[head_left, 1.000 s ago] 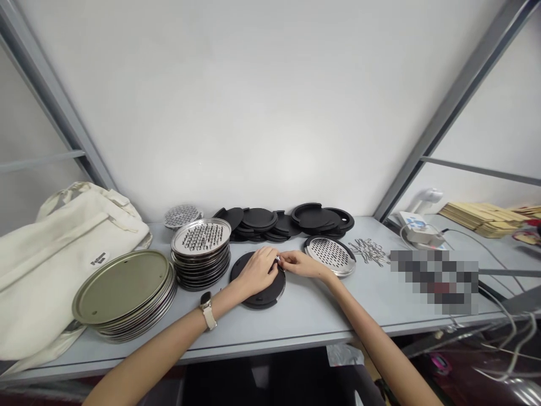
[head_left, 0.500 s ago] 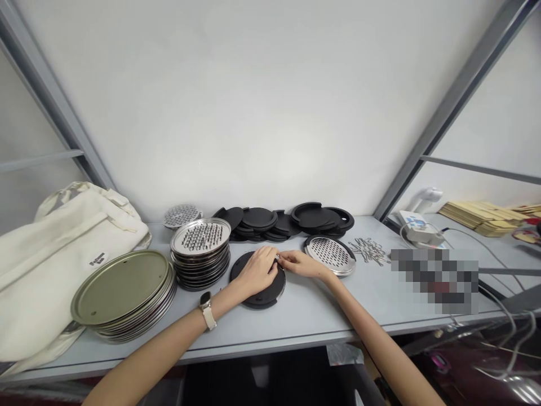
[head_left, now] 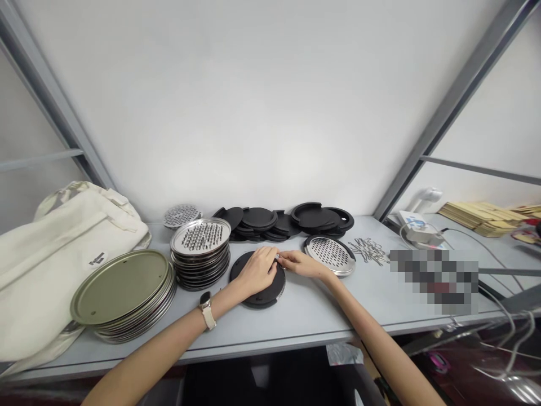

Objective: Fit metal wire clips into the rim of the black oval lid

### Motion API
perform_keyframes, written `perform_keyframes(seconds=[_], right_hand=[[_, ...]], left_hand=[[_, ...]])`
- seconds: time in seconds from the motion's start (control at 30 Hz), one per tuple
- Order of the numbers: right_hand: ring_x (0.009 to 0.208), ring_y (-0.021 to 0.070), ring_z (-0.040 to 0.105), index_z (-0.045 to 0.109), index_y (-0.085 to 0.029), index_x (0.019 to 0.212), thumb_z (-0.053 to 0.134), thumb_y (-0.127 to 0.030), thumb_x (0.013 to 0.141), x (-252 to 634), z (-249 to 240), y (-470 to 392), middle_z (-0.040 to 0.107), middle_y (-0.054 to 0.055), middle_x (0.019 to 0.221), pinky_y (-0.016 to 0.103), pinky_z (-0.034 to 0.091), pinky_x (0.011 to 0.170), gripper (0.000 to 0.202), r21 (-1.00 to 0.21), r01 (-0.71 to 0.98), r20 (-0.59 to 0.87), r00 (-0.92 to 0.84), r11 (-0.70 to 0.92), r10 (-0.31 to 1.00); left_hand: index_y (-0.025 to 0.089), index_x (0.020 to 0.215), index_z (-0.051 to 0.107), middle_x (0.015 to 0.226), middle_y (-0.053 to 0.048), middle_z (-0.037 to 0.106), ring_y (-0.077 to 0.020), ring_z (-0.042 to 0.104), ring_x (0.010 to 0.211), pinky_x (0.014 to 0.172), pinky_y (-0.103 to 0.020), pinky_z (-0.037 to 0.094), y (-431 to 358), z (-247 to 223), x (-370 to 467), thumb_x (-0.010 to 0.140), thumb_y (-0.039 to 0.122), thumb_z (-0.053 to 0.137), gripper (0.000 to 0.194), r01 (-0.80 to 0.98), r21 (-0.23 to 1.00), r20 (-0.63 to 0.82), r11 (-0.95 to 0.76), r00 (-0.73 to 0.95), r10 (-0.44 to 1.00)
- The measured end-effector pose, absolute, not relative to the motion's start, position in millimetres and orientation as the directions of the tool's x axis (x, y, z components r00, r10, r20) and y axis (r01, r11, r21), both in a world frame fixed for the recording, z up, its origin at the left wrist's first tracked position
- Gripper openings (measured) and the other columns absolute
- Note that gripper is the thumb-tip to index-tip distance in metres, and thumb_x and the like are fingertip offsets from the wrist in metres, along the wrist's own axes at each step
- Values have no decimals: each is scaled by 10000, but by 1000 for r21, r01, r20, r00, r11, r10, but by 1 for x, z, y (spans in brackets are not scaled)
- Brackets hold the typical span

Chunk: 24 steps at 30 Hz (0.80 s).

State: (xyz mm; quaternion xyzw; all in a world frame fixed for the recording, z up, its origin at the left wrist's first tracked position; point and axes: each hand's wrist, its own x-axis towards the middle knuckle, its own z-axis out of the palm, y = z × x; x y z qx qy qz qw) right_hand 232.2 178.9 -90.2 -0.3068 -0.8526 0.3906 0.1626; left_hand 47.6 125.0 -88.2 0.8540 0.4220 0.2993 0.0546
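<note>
On the table lies a round black disc [head_left: 245, 276] with a metal edge showing at its lower right. My left hand [head_left: 261, 270] presses on top of it, fingers bent together over its far right rim. At that same rim my right hand [head_left: 300, 264] is closed in a pinch, its fingertips meeting those of the left. A tiny shiny bit shows between them, too small to name. Just right of the hands lies a round metal grater plate [head_left: 330, 254] in a black rim. Beyond it are loose metal wire clips [head_left: 368, 250].
Left stand a stack of grater plates [head_left: 202, 239] and a stack of metal discs topped by an olive-green one [head_left: 122, 287]. Black round holders [head_left: 256, 219] lie along the wall. A cream bag [head_left: 71, 254] fills the far left; cables and a white device [head_left: 416, 225] are right.
</note>
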Motion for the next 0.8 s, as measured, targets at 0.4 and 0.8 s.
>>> perform_keyframes(seconds=[0.4,0.8], right_hand=[[588,107,369,478,-179,749,349,-523,901,233,-89,179,418,-33,652,241,344,579,398,-778,399,19,-757,485,654],[567,105,382,457,-183,696,329,-505,913,234,-82,177,420,-35,625,246,355,585,409,-775,409,3,-759,481,651]], left_hand=[[173,1015,431,983,-65,492,-219,474,953,861,-381,412,125,-90,47,842,85,389,199,695,321,454,-644,484,748],[173,994,412,967,-60,478,-207,458,925,844,-364,419,126,-89,45,835,55,370,202,666,342,471,-663,489,734]])
